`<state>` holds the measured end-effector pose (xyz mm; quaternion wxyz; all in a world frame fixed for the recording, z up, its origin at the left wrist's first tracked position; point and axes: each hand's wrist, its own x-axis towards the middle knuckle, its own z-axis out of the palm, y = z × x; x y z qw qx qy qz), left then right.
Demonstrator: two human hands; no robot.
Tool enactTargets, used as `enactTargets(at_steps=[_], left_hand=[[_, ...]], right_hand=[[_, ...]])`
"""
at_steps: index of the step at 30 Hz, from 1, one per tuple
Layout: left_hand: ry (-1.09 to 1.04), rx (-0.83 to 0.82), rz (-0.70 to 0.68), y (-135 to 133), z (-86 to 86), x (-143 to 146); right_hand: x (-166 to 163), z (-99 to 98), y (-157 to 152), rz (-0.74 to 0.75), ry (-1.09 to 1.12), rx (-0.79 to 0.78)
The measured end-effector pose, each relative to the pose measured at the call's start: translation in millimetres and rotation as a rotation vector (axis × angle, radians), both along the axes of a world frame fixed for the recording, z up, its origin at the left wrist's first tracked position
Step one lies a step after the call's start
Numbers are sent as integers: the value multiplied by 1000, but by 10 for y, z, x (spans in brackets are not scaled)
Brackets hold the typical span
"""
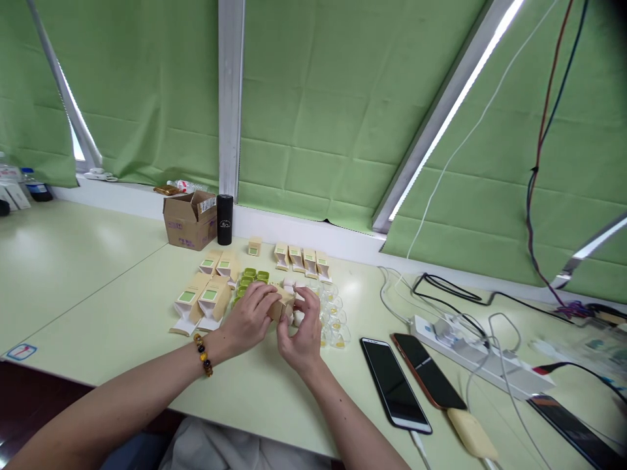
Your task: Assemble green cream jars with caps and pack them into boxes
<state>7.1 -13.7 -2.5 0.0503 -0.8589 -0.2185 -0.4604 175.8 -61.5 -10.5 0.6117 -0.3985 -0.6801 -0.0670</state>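
Cardboard carton (283, 305) is clamped by left hand (247, 320) and right hand (300, 336); its three-o'clock end is best worked while held level.

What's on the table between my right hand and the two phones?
Head view: clear plastic pieces beside the right hand, then bare table up to the phones.

Both hands (277, 320) grip a small carton (283, 303) beside 2 phones (414, 378).
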Motion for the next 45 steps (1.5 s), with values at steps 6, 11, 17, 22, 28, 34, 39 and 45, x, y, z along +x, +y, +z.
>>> enactTargets(at_steps=[6, 11, 17, 22, 28, 34, 39, 45], left_hand=[[-50, -68, -11, 50, -27, -17], [-94, -68, -75, 65, -29, -33], [4, -89, -42, 11, 33, -23], [25, -117, 17, 2, 15, -8], [-23, -106, -10, 30, -11, -14], [5, -109, 22, 1, 26, -4], [-3, -138, 34, -20, 53, 4], [-10, -140, 55, 4, 21, -2]], right_hand=[[66, -28, 11, -10, 82, -6], [110, 32, 63, -31, 208, 15], [245, 192, 91, -177, 134, 129], [313, 175, 107, -173, -77, 270], [282, 86, 119, -116, -225, 259], [269, 129, 76, -119, -222, 252], [243, 134, 54, -126, -203, 259], [200, 119, 49, -80, -268, 242]])
